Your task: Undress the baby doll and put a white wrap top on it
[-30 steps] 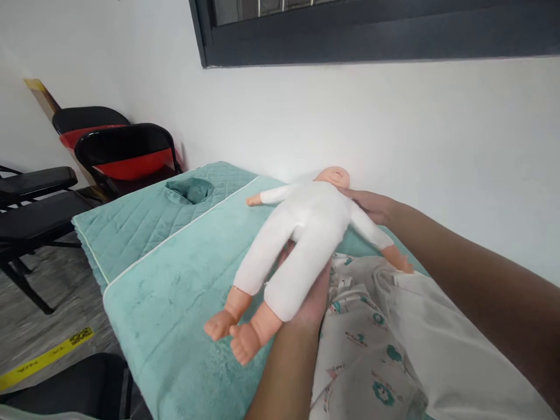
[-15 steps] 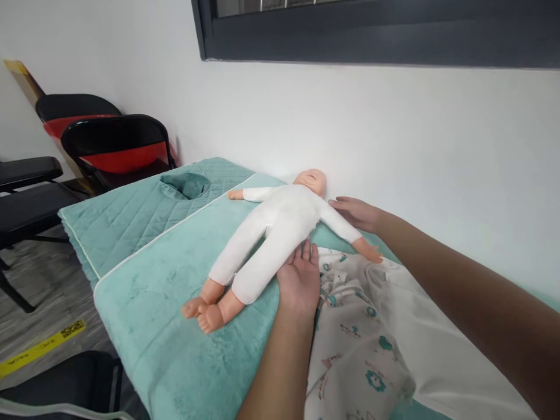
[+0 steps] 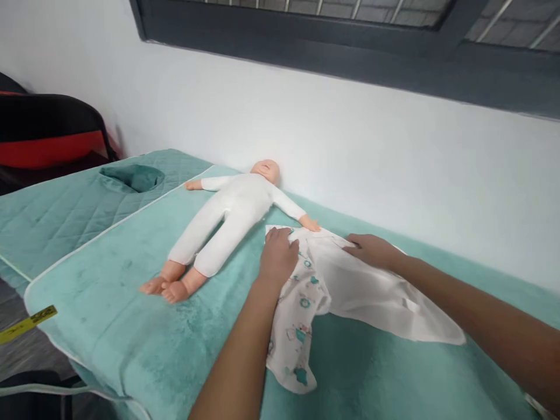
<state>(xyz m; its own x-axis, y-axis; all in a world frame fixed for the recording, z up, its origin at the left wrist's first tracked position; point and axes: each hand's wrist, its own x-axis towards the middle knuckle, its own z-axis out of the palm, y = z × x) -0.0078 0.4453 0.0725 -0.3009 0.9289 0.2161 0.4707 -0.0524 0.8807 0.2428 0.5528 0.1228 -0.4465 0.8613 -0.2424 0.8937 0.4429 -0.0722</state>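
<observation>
A baby doll [image 3: 238, 204] with a soft white body lies on its back on the green padded cover, arms spread, head by the wall. To its right is a white baby garment [image 3: 359, 291] with a green and pink print on its left part; its right part is plain white. My left hand [image 3: 279, 255] has its fingers curled on the garment's upper left edge, close to the doll's side. On the garment's upper edge farther right, my right hand [image 3: 377, 253] pinches the cloth. The doll's hand [image 3: 310, 223] touches the garment's top edge.
A green quilted mat with a fabric-lined opening [image 3: 133, 177] adjoins the cover at the left. Behind runs a white wall [image 3: 371, 157] under a dark window frame [image 3: 306, 44]. A black and red chair [image 3: 48, 134] stands at far left; a pale cord [image 3: 87, 389] crosses the lower left.
My view has swung right. Both hands have moved from beside the doll onto the garment, which is now spread flatter with its plain part laid out to the right. The doll stays lying there.
</observation>
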